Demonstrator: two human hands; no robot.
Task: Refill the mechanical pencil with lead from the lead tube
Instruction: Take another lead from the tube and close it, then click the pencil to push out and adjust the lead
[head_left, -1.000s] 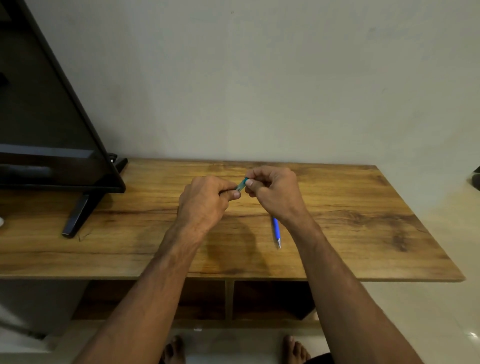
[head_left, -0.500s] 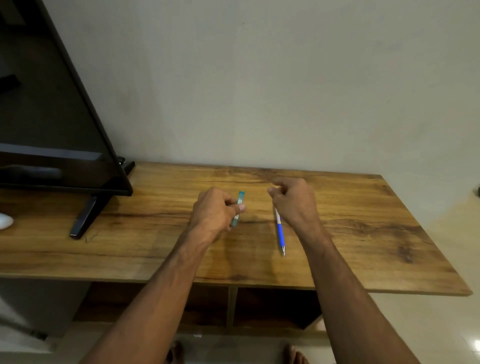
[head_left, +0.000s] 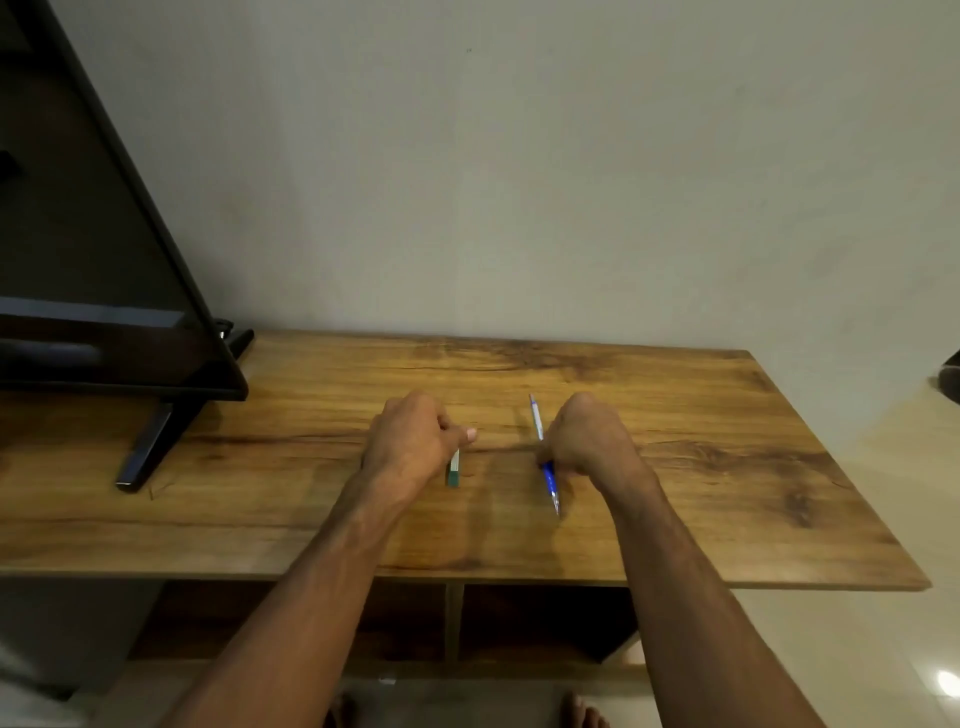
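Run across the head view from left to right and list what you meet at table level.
From the left: television → left hand → lead tube, sticking out of that hand → mechanical pencil → right hand, curled over the pencil.

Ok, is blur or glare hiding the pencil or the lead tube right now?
Head view: dim warm light, slightly soft; the pencil in the right hand reads clearly, the lead tube in the left hand is small and smeared. Head view: the only glare is a floor spot, clear of the table.
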